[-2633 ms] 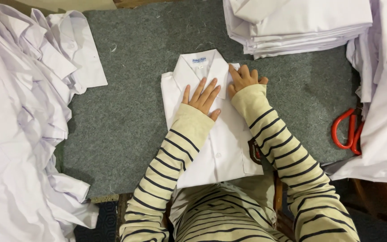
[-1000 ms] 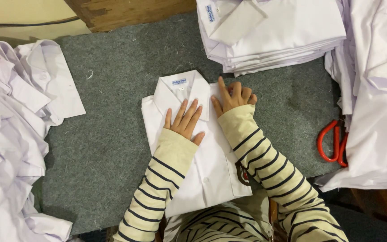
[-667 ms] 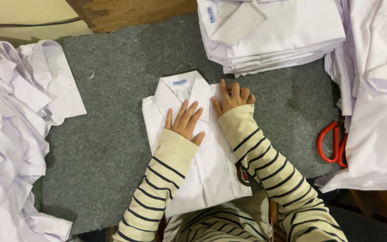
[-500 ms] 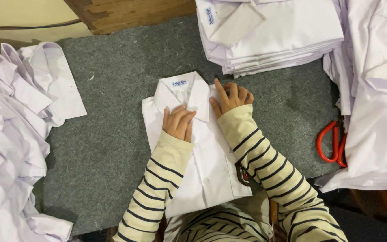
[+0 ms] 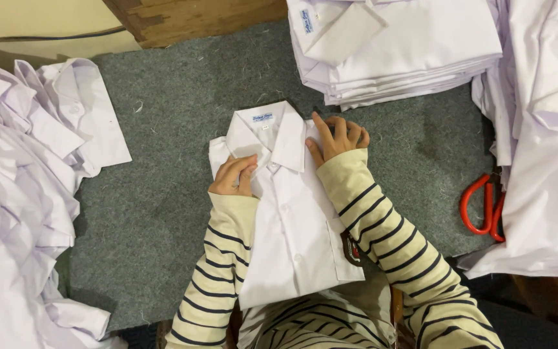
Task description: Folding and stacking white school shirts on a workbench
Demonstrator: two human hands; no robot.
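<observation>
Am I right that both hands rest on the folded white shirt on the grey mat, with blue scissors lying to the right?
Not quite: the head view shows the scissors have red handles, not blue. Otherwise yes: the left hand and right hand rest on the folded shirt on the mat.

Soft, even light falls from above, bright enough that the stack of folded white shirts (image 5: 395, 48) in the upper right of the frame and the white cloth along the right edge lose some fold detail to near-glare. Shadows are weak: a thin dark line under that stack and a faint one beside the striped sleeves (image 5: 382, 226) at lower centre. The grey felt surface (image 5: 163, 194) shows its lint sharply, so focus is good mid-frame. The corners look slightly softer and stretched.
</observation>
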